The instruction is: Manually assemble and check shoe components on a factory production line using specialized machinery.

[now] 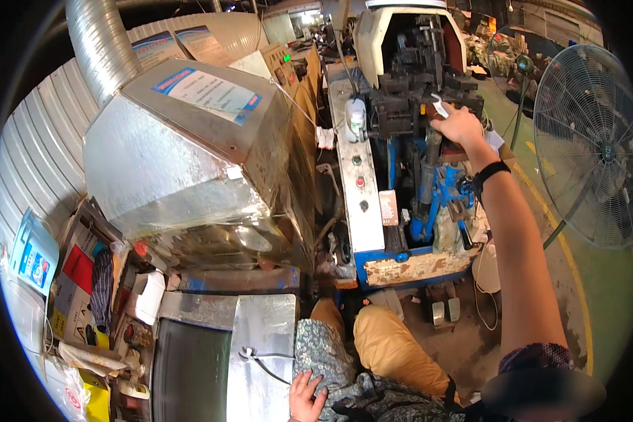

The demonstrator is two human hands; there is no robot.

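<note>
My right hand [460, 126] reaches out to the dark metal head of a blue machine [418, 102]. Its fingers are closed on a small white-silver piece [439, 107], whose kind is too small to make out. Low in the picture, my left hand [307, 398] lies with fingers spread by my patterned apron [327, 355] and holds nothing. Just beyond it, pliers with dark handles [249, 354] rest on a bare metal sheet [271, 316] beside a dark belt [190, 366].
A white panel with buttons [359, 181] carries a white bottle [356, 119] at its far end. A large metal hood [169, 155] with a duct stands at left. On the right is a big floor fan [589, 148]. A cluttered shelf [84, 281] fills the left edge.
</note>
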